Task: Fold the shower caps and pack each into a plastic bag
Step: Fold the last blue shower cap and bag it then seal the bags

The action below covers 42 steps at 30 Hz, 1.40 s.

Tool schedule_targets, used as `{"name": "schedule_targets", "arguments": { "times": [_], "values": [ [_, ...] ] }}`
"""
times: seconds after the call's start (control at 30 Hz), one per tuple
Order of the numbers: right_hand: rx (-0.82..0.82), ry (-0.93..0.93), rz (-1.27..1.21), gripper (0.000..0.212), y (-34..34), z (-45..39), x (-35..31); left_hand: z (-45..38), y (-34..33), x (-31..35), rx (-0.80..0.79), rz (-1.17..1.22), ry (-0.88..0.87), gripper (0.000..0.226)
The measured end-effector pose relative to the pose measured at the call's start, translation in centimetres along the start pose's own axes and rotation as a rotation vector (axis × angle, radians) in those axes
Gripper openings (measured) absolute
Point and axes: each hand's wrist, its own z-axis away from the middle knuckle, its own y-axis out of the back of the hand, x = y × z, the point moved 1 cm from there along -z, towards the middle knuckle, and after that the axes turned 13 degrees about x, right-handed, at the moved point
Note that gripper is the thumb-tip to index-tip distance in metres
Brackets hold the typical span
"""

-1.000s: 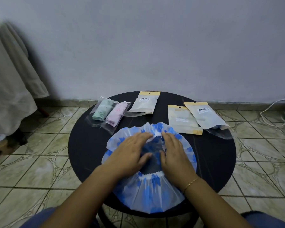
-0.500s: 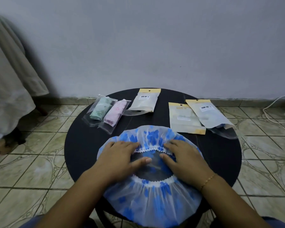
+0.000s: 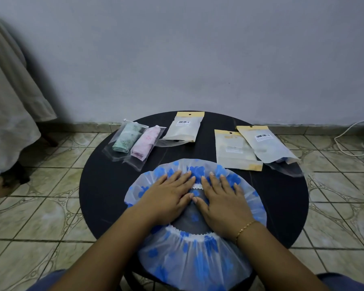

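Since the earlier frame both hands had slid away from the elastic opening and spread outward, and the translucent white shower cap with blue flower print [image 3: 194, 255] had gone from bunched to flattened. The left hand [image 3: 169, 198] lay flat with fingers straight, palm down at about 10 o'clock of the cap's opening; the right hand [image 3: 223, 201] mirrored it at 2 o'clock, also flat and gripping nothing. Pressing this way probably drove out air and smoothed the plastic so a fold would hold.

The cap sat at 6 o'clock on the round black table [image 3: 105, 185], its near edge overhanging the rim. At 11 o'clock lay two clear bags, one holding a folded green cap [image 3: 126, 138], the other a pink one [image 3: 146, 142], apparently finished. Three yellow-topped frosted pouches [image 3: 183, 131] waited from 12 to 2 o'clock, within reach for packing.
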Motion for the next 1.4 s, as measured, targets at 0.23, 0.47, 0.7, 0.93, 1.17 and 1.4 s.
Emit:
{"name": "schedule_targets", "arguments": {
  "times": [0.23,0.47,0.7,0.93,1.17,1.4],
  "values": [
    [-0.036,-0.165,0.077,0.072,2.1,1.4,-0.8,2.5,3.0,0.5,0.416,-0.130,0.039,0.058],
    [0.157,-0.223,0.089,0.048,4.9,1.6,-0.8,4.3,2.8,0.6,0.154,-0.266,0.327,0.052],
    [0.316,0.202,-0.047,0.041,5.1,0.5,-0.4,3.4,2.7,-1.9,0.015,0.087,0.064,0.043],
    [0.105,0.318,-0.078,0.080,0.5,-0.2,-0.8,2.5,1.6,-1.4,0.334,0.069,0.035,0.061],
    [-0.037,0.169,0.000,0.085,0.4,0.2,0.3,2.0,0.0,-1.9,0.073,-0.045,0.233,0.056],
    [-0.088,0.140,-0.010,0.077,0.8,-0.2,1.5,1.6,0.5,-3.2,0.110,0.058,0.186,0.059]
  ]
}}
